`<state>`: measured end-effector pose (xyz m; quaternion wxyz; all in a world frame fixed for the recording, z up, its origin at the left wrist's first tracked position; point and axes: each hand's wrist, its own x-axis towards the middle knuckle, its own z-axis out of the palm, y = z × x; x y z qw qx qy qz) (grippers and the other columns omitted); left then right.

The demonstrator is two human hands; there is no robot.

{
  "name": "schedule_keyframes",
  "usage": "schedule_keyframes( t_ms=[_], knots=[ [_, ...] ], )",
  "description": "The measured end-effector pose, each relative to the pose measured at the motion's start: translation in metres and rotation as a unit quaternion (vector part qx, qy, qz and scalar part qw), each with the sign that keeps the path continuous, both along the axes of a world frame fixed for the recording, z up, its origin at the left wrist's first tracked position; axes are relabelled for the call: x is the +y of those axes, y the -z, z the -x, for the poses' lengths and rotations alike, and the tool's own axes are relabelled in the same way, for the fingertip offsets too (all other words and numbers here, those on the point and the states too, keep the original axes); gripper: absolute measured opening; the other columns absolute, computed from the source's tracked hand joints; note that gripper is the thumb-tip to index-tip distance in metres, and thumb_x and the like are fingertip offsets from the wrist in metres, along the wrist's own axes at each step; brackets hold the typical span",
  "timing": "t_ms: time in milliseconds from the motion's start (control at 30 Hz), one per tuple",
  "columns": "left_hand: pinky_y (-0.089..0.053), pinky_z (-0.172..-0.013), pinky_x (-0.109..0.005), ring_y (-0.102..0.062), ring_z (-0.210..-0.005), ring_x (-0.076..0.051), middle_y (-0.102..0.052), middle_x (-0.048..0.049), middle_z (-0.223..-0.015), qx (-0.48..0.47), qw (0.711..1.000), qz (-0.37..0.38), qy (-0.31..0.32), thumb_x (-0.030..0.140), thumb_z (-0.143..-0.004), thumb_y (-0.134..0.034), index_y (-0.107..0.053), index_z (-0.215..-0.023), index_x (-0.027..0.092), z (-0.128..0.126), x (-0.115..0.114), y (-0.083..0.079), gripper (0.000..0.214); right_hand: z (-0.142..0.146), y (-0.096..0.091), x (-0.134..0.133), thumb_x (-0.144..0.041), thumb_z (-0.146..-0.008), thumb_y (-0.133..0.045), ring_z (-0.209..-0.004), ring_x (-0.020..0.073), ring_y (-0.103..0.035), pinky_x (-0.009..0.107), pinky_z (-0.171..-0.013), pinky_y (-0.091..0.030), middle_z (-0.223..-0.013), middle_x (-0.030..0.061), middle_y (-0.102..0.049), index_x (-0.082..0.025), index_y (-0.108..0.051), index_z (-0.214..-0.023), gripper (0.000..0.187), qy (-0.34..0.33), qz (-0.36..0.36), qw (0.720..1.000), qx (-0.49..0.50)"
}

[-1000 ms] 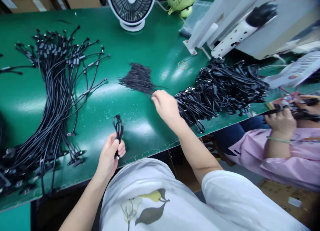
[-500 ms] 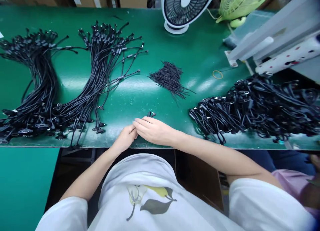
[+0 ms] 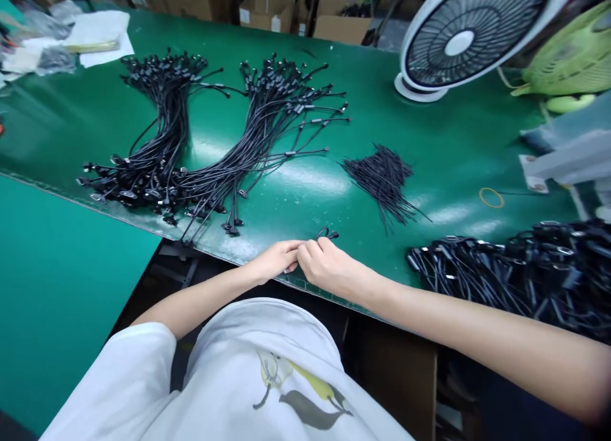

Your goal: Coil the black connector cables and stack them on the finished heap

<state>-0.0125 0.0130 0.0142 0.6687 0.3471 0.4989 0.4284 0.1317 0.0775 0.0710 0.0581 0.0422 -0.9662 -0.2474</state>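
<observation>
Background of cardboard boxes [image 3: 344, 28], and in front of them a long green desk [image 3: 372, 91]. At the far right, a dense pile of coiled black cables [image 3: 506, 279], cut off by the frame edge. Left of centre, 2 splayed bundles of straight black cables [image 3: 248, 135], overlapping at their near ends. Towards the back, a white fan [image 3: 459, 43]. Between bundles and pile, a heap of thin black strands [image 3: 384, 180]. At the front edge, left hand [image 3: 281, 258] and right hand [image 3: 322, 263] together, fingers meeting. Just changed: right hand away from the heap, where it was 1.0 s ago, and now at the left, with fingers more bent than 0.5 s ago; by that, probably busy with the looped cable [image 3: 333, 235] itself. Grip of the left apparently closed around that cable, between the hands above the desk edge. Grip of the right bent inward there; cannot tell whether pinching cable or strand. Cable slim and black, with a small loop and dark end poking past the right knuckles, otherwise hidden
</observation>
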Motion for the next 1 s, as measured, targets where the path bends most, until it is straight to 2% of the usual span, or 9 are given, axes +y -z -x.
schedule_keyframes(
  t_ms=[167,300,433,533,600,667,800,867,1000],
  knots=[
    [-0.029,-0.053,-0.023,-0.038,-0.054,-0.009,-0.043,0.0058,-0.057,-0.008,0.997,-0.002,-0.078,0.037,-0.081,-0.054,-0.059,-0.083,0.015,-0.004,0.004,0.000,0.023,0.010,0.006,0.008,0.000,-0.082,-0.045,-0.059,0.0172,-0.047,0.030,-0.049,-0.026,-0.064,0.0067,-0.053,-0.012,-0.060,-0.070,0.022,0.111,0.104,0.987,0.043],
    [-0.040,-0.071,-0.026,-0.049,-0.071,-0.012,-0.053,0.0002,-0.070,-0.084,0.971,-0.034,-0.223,0.040,-0.083,-0.056,-0.058,-0.074,0.015,-0.008,0.012,-0.003,0.027,0.017,0.011,0.016,-0.014,-0.088,-0.049,-0.062,0.0154,-0.055,0.026,-0.056,-0.035,-0.067,0.0049,-0.060,-0.015,-0.061,-0.071,0.021,0.208,0.267,0.927,0.159],
    [-0.040,-0.097,-0.033,-0.054,-0.103,-0.019,-0.060,-0.0059,-0.099,-0.059,0.953,-0.146,-0.260,0.025,-0.080,-0.061,-0.070,-0.091,0.016,-0.002,0.013,-0.010,0.016,0.015,0.022,0.020,-0.033,-0.093,-0.049,-0.057,0.0135,-0.056,0.025,-0.057,-0.038,-0.060,0.0003,-0.059,-0.018,-0.064,-0.080,0.025,0.323,0.514,0.745,0.278],
    [-0.037,-0.103,-0.035,-0.053,-0.103,-0.019,-0.058,-0.0054,-0.099,0.110,0.957,-0.227,-0.143,0.014,-0.082,-0.053,-0.075,-0.087,0.021,0.004,0.006,-0.015,0.024,0.008,0.031,0.025,-0.045,-0.092,-0.047,-0.040,0.0114,-0.041,0.025,-0.046,-0.033,-0.045,-0.0061,-0.040,-0.020,-0.056,-0.075,0.032,0.350,0.683,0.571,0.290],
    [-0.036,-0.103,-0.034,-0.052,-0.100,-0.018,-0.058,-0.0051,-0.093,0.196,0.950,-0.242,-0.035,0.010,-0.083,-0.047,-0.077,-0.083,0.023,0.007,0.003,-0.013,0.033,0.003,0.032,0.024,-0.047,-0.092,-0.046,-0.038,0.0110,-0.038,0.025,-0.043,-0.031,-0.045,-0.0074,-0.035,-0.021,-0.052,-0.074,0.032,0.349,0.712,0.527,0.305],
    [-0.037,-0.101,-0.033,-0.053,-0.099,-0.018,-0.059,-0.0059,-0.093,0.186,0.959,-0.215,0.000,0.010,-0.082,-0.045,-0.077,-0.089,0.020,0.008,0.005,-0.008,0.033,0.001,0.026,0.018,-0.045,-0.093,-0.045,-0.043,0.0116,-0.044,0.025,-0.048,-0.035,-0.050,-0.0052,-0.041,-0.021,-0.053,-0.075,0.031,0.339,0.664,0.586,0.317],
    [-0.042,-0.088,-0.034,-0.053,-0.089,-0.019,-0.063,-0.0091,-0.101,0.025,0.987,-0.126,-0.092,0.030,-0.092,-0.038,-0.071,-0.107,0.015,0.018,0.011,-0.010,0.039,0.001,0.018,0.003,-0.034,-0.095,-0.043,-0.061,0.0125,-0.053,0.025,-0.059,-0.040,-0.069,0.0013,-0.055,-0.020,-0.058,-0.075,0.029,0.249,0.530,0.763,0.274],
    [-0.042,-0.085,-0.033,-0.052,-0.085,-0.018,-0.063,-0.0097,-0.101,0.012,0.981,-0.171,-0.091,0.042,-0.095,-0.035,-0.072,-0.102,0.014,0.023,0.008,-0.021,0.047,0.003,0.021,0.003,-0.030,-0.096,-0.041,-0.061,0.0119,-0.053,0.024,-0.058,-0.039,-0.070,0.0010,-0.055,-0.020,-0.057,-0.074,0.029,0.245,0.482,0.797,0.268],
    [-0.041,-0.089,-0.031,-0.053,-0.087,-0.017,-0.056,-0.0071,-0.087,0.120,0.954,-0.274,-0.005,0.055,-0.091,-0.048,-0.072,-0.074,0.014,0.022,-0.005,-0.033,0.050,0.006,0.026,0.014,-0.027,-0.096,-0.042,-0.061,0.0115,-0.054,0.024,-0.057,-0.039,-0.071,0.0002,-0.056,-0.020,-0.056,-0.076,0.025,0.269,0.419,0.803,0.326]
  ],
)
